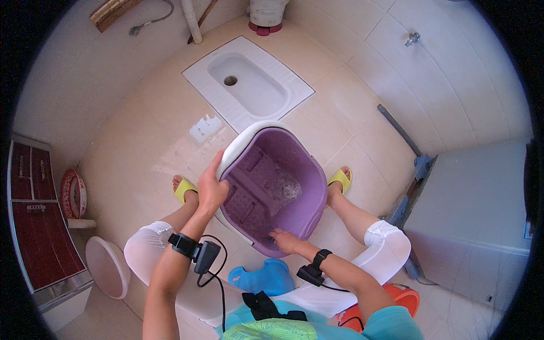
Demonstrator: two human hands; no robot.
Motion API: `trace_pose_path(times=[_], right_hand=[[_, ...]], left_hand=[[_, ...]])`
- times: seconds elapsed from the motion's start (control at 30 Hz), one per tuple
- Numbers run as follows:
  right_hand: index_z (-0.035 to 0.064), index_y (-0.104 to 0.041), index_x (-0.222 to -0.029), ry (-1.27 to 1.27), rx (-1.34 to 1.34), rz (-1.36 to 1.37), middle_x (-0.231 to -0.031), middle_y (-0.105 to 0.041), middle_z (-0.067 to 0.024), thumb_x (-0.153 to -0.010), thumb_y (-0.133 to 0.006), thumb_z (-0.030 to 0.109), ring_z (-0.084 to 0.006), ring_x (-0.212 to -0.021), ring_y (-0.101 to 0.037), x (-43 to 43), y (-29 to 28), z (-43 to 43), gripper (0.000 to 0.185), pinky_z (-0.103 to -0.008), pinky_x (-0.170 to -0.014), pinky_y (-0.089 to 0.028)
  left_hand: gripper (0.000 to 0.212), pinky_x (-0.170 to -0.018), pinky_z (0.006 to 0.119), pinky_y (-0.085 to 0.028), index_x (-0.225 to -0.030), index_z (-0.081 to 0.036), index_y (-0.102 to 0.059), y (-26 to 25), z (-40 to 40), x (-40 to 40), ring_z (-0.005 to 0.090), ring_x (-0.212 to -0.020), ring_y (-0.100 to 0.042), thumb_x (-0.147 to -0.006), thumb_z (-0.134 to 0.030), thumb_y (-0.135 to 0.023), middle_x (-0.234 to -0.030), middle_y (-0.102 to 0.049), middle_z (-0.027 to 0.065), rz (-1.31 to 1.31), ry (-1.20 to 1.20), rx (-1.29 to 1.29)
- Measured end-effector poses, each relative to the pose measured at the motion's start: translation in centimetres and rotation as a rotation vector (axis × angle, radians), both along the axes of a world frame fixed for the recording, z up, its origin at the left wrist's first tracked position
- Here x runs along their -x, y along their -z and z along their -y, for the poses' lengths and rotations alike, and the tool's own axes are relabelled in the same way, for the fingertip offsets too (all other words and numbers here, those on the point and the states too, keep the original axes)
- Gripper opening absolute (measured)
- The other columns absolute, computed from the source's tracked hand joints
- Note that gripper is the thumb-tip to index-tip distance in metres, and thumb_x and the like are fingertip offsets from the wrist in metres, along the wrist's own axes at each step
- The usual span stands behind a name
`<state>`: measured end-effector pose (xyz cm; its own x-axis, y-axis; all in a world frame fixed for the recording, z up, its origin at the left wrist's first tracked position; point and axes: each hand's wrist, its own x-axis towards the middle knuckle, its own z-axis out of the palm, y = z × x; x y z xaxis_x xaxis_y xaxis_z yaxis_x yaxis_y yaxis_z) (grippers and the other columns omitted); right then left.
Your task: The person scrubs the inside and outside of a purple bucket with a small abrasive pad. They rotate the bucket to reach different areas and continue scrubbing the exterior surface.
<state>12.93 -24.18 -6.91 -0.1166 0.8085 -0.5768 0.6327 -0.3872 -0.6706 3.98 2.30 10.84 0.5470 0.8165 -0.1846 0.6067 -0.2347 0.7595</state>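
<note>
Between my legs is a purple plastic foot-soak tub [304,199] with a white rim [244,144], tipped so its inside faces me. A little foamy water [291,189] lies in it, and ridged foot panels line one side of the inside. My left hand [213,187] grips the white rim at the left, thumb over the inner edge. My right hand [287,241] reaches over the near wall, its fingertips against the inside; whether something small is under them is hidden. Behind the tub, close to my lap, sits a blue plastic stool [263,277].
A white squat toilet [250,83] is set in the tiled floor ahead. Wet suds [205,128] lie left of the tub. A grey panel [465,212] stands at right, an orange bucket [403,297] behind my right arm. At left are a pale basin [108,267] and a dark red cabinet [44,238].
</note>
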Motion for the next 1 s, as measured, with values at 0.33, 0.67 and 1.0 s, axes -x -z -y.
trace_pose_path(times=[0.33,0.67,1.0], right_hand=[[0.0077,-0.06,-0.093,-0.104,-0.107,0.641,-0.089,-0.057,-0.0107,-0.077,-0.046,0.009,-0.0255,-0.089,-0.056,-13.5,-3.9,-2.6,0.021,-0.0358,-0.076,-0.043],[0.0105,-0.058,-0.094,-0.336,-0.226,0.757,-0.09,-0.059,-0.0057,-0.075,-0.049,0.011,-0.0206,-0.092,-0.052,-14.2,-5.6,-3.3,0.021,-0.0347,-0.072,-0.043],[0.0029,-0.06,-0.092,0.198,-0.091,0.334,-0.086,-0.06,-0.0144,-0.067,-0.056,-0.002,-0.0296,-0.079,-0.058,-18.6,-9.0,-2.2,0.026,-0.0361,-0.072,-0.045]], left_hand=[[0.07,-0.083,0.034,-0.042,-0.127,-0.016,-0.042,0.6,-0.5,0.5,0.0351,-0.099,-0.054,-0.061,0.006,-0.045,-0.104,-0.056,0.024,0.072,-0.019,-0.001],[0.069,-0.084,0.033,-0.042,-0.126,-0.014,-0.043,0.5,-0.8,-0.2,0.0342,-0.101,-0.053,-0.06,0.005,-0.047,-0.107,-0.055,0.023,0.133,0.057,-0.027],[0.068,-0.081,0.04,-0.042,-0.123,-0.014,-0.045,1.3,-1.1,0.4,0.039,-0.093,-0.053,-0.058,0.005,-0.047,-0.099,-0.056,0.0236,0.155,0.046,-0.116]])
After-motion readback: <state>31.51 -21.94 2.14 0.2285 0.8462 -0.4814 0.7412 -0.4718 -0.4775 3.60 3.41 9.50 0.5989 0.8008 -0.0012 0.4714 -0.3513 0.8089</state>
